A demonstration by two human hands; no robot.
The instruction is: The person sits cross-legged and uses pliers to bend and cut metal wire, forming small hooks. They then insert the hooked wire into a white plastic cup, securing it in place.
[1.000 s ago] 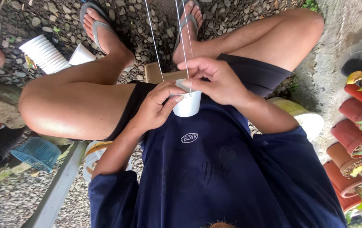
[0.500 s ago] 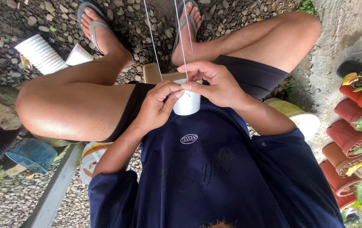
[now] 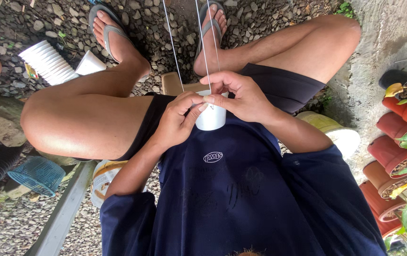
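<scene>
Pinching at the rim of a small white plastic cup (image 3: 211, 116), both hands are closed on it over the person's lap: the left hand (image 3: 177, 122) wraps the cup's near side with its fingertips at the lip, and the right hand (image 3: 241, 97) curls over the top from the far side, thumb and forefinger meeting the left's at the rim. Three thin pale strings (image 3: 202, 45) run from the cup's rim straight away toward the top edge of the view, passing between the person's feet in grey flip-flops (image 3: 113, 28).

The work at the rim looks fine and fiddly, so it would likely go best with the cup kept steady against the dark blue shirt (image 3: 232, 189) and the strings held evenly taut, one finger pinning a strand while the other hand works it; slack in one line could tilt the cup.

Open room is tight near the hands, hemmed by the two bent knees to either side. Beyond them lies gravel ground (image 3: 270, 19). A stack of white cups (image 3: 47, 61) lies on the gravel beyond the left knee, with one loose cup (image 3: 89, 64) just beside it. A teal mesh basket (image 3: 37, 173) sits below that thigh. Along the right edge, terracotta pots with plants (image 3: 402, 151) line a concrete wall (image 3: 379, 52), well apart from the hands.
</scene>
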